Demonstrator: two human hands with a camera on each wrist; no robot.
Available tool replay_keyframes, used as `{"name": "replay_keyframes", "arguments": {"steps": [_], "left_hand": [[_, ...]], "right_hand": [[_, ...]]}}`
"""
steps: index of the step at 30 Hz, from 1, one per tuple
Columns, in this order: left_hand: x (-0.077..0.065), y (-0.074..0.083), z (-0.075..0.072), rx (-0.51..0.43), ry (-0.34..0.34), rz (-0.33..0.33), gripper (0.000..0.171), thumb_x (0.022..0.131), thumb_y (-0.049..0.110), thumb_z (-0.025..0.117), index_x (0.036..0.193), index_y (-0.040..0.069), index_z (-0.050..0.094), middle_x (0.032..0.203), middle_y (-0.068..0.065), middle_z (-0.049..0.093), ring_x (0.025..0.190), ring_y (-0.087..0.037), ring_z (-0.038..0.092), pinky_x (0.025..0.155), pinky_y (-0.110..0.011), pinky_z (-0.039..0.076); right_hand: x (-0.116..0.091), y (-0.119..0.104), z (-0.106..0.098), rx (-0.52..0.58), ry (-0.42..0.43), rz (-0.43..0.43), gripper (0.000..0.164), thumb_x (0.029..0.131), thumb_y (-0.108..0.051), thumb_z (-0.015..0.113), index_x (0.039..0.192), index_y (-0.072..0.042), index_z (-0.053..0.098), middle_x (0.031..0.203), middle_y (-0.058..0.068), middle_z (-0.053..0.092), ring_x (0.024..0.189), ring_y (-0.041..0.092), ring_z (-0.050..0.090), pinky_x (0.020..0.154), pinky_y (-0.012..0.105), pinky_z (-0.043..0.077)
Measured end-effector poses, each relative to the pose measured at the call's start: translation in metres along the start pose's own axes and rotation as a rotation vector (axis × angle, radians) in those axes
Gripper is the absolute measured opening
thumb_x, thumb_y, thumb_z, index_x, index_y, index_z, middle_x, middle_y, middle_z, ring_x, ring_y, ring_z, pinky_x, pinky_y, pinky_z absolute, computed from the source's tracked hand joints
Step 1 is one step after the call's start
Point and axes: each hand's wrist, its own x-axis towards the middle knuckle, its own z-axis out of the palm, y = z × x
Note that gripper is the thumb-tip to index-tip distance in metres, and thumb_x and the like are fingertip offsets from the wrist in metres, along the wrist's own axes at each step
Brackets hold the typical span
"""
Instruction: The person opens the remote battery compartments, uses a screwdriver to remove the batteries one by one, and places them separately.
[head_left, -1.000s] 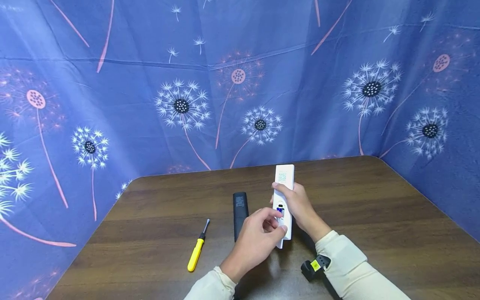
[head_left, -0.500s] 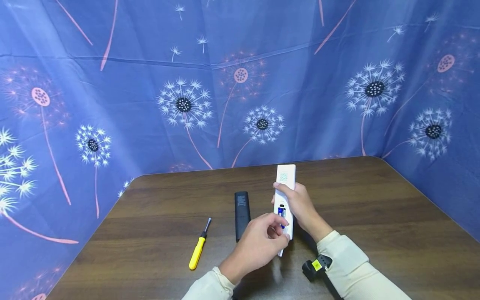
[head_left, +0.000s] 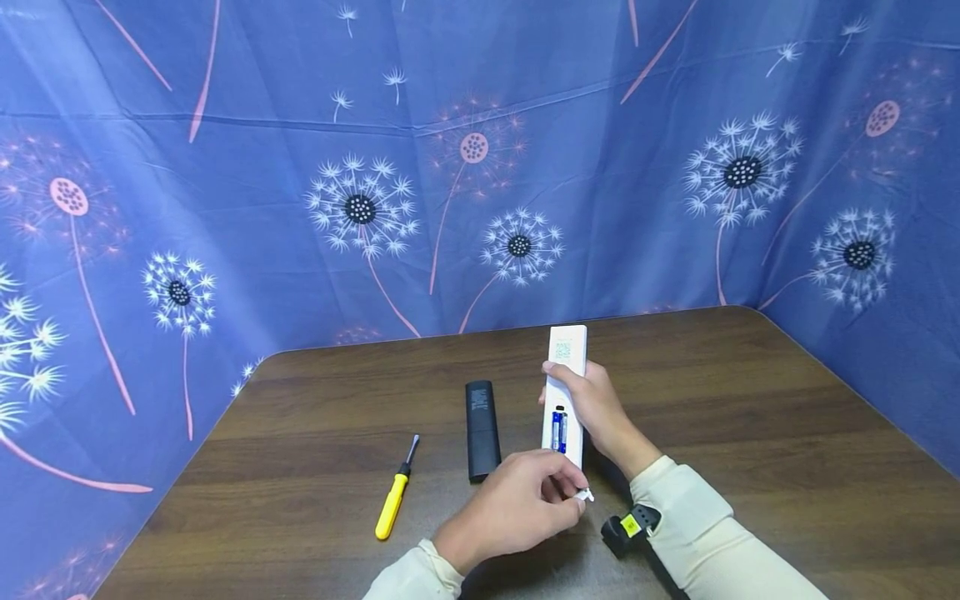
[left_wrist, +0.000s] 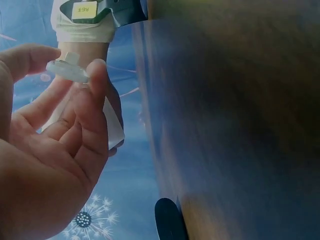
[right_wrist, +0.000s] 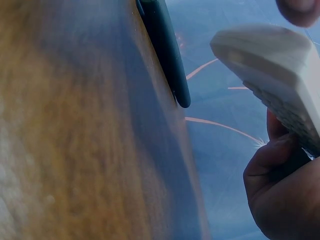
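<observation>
A white remote control (head_left: 567,350) is gripped in my right hand (head_left: 603,412), its back with a printed code turned up. Its battery compartment lies uncovered, with blue batteries (head_left: 559,431) inside. My left hand (head_left: 517,500) pinches a small white battery cover (head_left: 585,495) between thumb and forefinger, close to the remote's lower end. In the left wrist view, a small tab stands out from the cover (left_wrist: 70,70). The right wrist view has the remote (right_wrist: 270,55) from its end, fingers curled beneath the button side.
A black remote control (head_left: 482,429) lies on the brown table (head_left: 315,433) left of the white one. Further left is a screwdriver (head_left: 393,500) with a yellow handle. A blue dandelion-print cloth (head_left: 450,208) hangs behind the table.
My left hand has slid the battery cover down and off the white remote, uncovering the batteries. The right hand keeps its hold on the remote, nearly still.
</observation>
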Motion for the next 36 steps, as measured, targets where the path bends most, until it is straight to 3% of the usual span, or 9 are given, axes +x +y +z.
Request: {"name": "replay_keyframes", "arguments": {"steps": [9,16,21,29,36], "left_hand": [[0.0009,-0.0030,0.0014,0.045,-0.014,-0.055,0.018,0.087,0.012,0.076,0.102,0.015,0.065,0.086,0.015,0.059,0.072,0.002,0.057,0.064,-0.020,0.049],[0.0000,-0.0011,0.0009,0.260,-0.031,-0.027,0.019,0.087,0.020,0.079,0.095,0.020,0.063,0.085,0.017,0.058,0.072,0.006,0.055,0.063,-0.017,0.045],[0.0017,0.0009,0.0032,0.323,-0.068,-0.029,0.022,0.086,0.024,0.081,0.088,0.022,0.059,0.081,0.018,0.055,0.069,0.006,0.051,0.057,-0.017,0.043],[0.0002,-0.0003,0.0071,0.547,-0.086,0.051,0.027,0.083,0.033,0.082,0.072,0.028,0.057,0.069,0.018,0.048,0.061,0.006,0.043,0.049,-0.018,0.034],[0.0002,0.0006,0.0085,0.624,-0.097,0.031,0.029,0.082,0.036,0.082,0.071,0.029,0.056,0.069,0.019,0.046,0.061,0.004,0.042,0.050,-0.020,0.033]], "right_hand": [[0.0007,0.0000,0.0001,-0.019,-0.004,0.002,0.037,0.101,-0.031,0.059,0.113,0.004,0.057,0.075,0.014,0.067,0.066,0.023,0.065,0.058,0.031,0.049],[0.0011,-0.0006,0.0000,-0.018,-0.011,0.009,0.038,0.101,-0.030,0.058,0.115,0.006,0.056,0.074,0.014,0.067,0.064,0.022,0.065,0.057,0.031,0.050],[0.0006,-0.0007,-0.0020,-0.029,-0.008,-0.009,0.037,0.101,-0.029,0.057,0.113,0.005,0.056,0.075,0.013,0.067,0.065,0.022,0.065,0.058,0.031,0.050],[0.0002,0.0019,-0.0032,-0.053,-0.033,-0.030,0.038,0.102,-0.032,0.057,0.115,0.005,0.056,0.079,0.018,0.067,0.065,0.022,0.065,0.057,0.031,0.050],[0.0011,0.0026,-0.0008,-0.063,-0.030,-0.024,0.038,0.102,-0.031,0.057,0.116,0.004,0.057,0.081,0.019,0.067,0.066,0.023,0.065,0.058,0.031,0.051]]}}
